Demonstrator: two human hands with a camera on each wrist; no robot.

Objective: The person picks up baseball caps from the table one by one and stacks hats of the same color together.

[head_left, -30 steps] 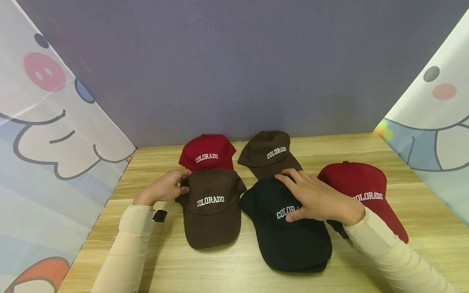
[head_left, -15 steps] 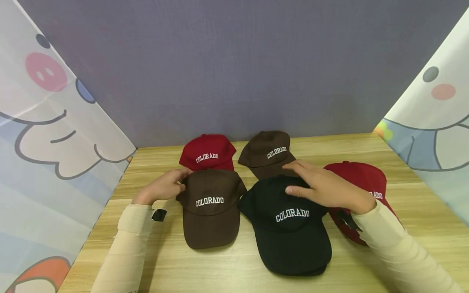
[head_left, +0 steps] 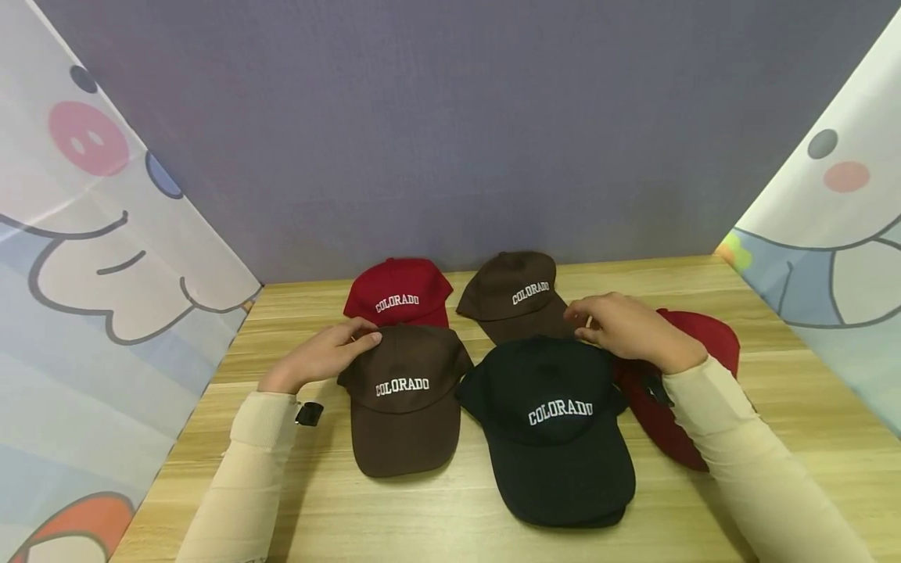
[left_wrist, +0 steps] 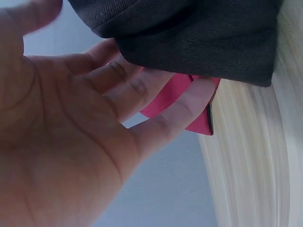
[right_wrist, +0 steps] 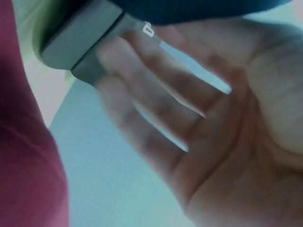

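My left hand (head_left: 320, 356) is at the upper left side of a brown baseball cap (head_left: 404, 430) lettered COLORADO, thumb near its crown. The left wrist view shows its fingers (left_wrist: 163, 120) extended behind the cap's edge (left_wrist: 203, 52), thumb standing apart. Over the back right of a black baseball cap (head_left: 563, 477) hovers my right hand (head_left: 633, 328), fingers loosely bent and holding nothing. In the right wrist view its fingers (right_wrist: 137, 90) overlap the rear brown cap (right_wrist: 78, 42), with the black cap's edge (right_wrist: 203, 7) above. Both front caps lie brim toward me.
Behind these stand a red cap (head_left: 397, 281) and another brown cap (head_left: 514, 285), near the grey back panel (head_left: 479, 141). A second red cap (head_left: 665, 422) lies at the right, partly behind my right forearm. Cartoon-printed sheets (head_left: 105, 234) flank the wooden table (head_left: 394, 516).
My right hand has lifted off the black cap's front and moved back and right; the lettering is now uncovered. My left thumb has moved up toward the brown crown. The right red cap has shifted.
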